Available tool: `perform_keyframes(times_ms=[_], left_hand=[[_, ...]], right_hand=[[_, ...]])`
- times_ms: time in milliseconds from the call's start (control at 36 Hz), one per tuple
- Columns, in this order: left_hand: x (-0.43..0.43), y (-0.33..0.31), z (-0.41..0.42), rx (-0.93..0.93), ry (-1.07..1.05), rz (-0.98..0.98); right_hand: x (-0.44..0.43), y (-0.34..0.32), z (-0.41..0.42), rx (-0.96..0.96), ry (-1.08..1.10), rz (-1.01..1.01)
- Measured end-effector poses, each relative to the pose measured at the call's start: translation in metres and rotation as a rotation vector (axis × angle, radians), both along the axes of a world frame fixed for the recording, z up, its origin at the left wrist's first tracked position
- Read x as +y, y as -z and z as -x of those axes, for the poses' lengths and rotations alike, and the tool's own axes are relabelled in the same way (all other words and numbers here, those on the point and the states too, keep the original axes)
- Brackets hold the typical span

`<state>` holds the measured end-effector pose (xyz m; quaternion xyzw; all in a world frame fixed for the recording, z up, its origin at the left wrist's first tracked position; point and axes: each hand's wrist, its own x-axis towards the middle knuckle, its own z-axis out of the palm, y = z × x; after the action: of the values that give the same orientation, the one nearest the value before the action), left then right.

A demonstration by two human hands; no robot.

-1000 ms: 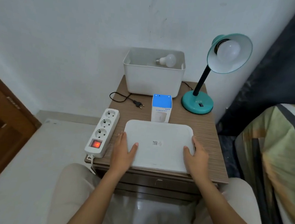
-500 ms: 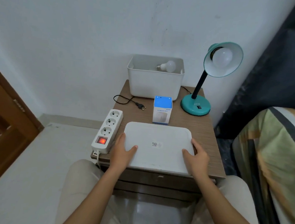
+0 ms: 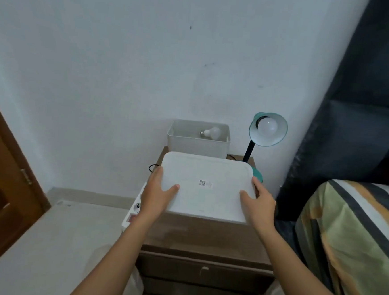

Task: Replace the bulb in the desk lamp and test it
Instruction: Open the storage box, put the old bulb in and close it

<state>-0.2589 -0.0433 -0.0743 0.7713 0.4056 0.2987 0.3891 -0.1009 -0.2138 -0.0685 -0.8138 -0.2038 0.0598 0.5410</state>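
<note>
Two hands hold the white lid above the wooden nightstand: we see the left hand clamped on its left edge and the right hand clamped on its right edge, thumbs on top, fingers hidden beneath. The lid's long axis runs left to right, its far edge toward the open white bin at the back of the nightstand. We judge the task to be near its end. A bulb sits in the teal desk lamp, whose shade faces us and slightly down; the bulb's axis follows the shade, its globe toward us, unlit. A loose bulb lies on its side in the bin, its long axis left to right, metal base pointing left. The power strip shows at the nightstand's left edge, partly hidden by the left forearm. Covering the bin appears to remain; whether testing is finished we cannot tell.
</note>
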Motion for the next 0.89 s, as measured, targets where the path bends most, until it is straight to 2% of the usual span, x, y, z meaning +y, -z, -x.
perform_keyframes(times_ms=[306,500,694,889], left_hand=[[0.09,-0.058,-0.067,0.02,-0.021,-0.006],[0.158,-0.061,-0.121,0.061,-0.042,0.039],[0.203,-0.053,-0.173,0.079,-0.019,0.067],[0.231,-0.037,-0.199,0.1,-0.038,0.081]], right_hand=[[0.095,-0.056,-0.07,0.039,-0.066,-0.053],[0.163,-0.049,-0.122,0.069,-0.085,-0.031],[0.216,-0.044,-0.183,0.062,-0.119,0.073],[0.243,-0.032,-0.204,0.072,-0.131,0.129]])
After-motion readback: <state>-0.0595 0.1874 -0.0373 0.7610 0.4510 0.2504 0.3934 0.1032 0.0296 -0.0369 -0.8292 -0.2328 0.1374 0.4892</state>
